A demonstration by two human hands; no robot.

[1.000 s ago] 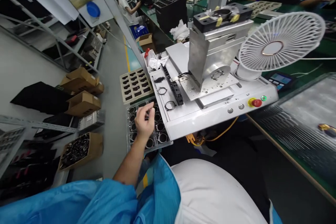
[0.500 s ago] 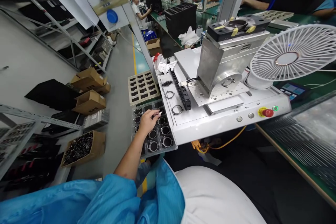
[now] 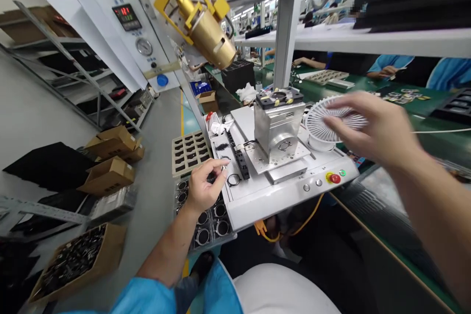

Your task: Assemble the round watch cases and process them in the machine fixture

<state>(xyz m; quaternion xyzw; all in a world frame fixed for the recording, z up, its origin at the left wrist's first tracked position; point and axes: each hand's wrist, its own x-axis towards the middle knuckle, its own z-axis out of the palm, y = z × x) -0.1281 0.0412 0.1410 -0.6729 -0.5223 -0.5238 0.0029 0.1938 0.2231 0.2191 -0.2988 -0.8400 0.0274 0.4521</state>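
Observation:
My left hand [image 3: 206, 185] hovers by the left edge of the white machine, thumb and forefinger apart. Its fingertips are close to a thin ring [image 3: 225, 158], which they partly cover; I see nothing held. A second thin ring [image 3: 234, 180] lies flat on the machine top [image 3: 246, 200] just right of the hand. Below the hand is a clear plastic tray [image 3: 212, 242] with several round metal-rimmed parts [image 3: 202, 236], some hidden by my wrist. My right hand [image 3: 379, 127], blurred, is raised in front of the white fan [image 3: 322, 120] with fingers apart and nothing visible in them.
A metal block with a black fixture [image 3: 279, 98] stands on the machine, below a gold-coloured cylinder head [image 3: 213, 37]. A black cable chain [image 3: 239, 156] runs beside the rings. The front edge has a red button [image 3: 334, 178]. A beige tray [image 3: 189, 152] sits behind the clear one.
My left hand has moved from over the clear tray to the rings on the machine. My right hand has come into view at the right. The view has tilted up.

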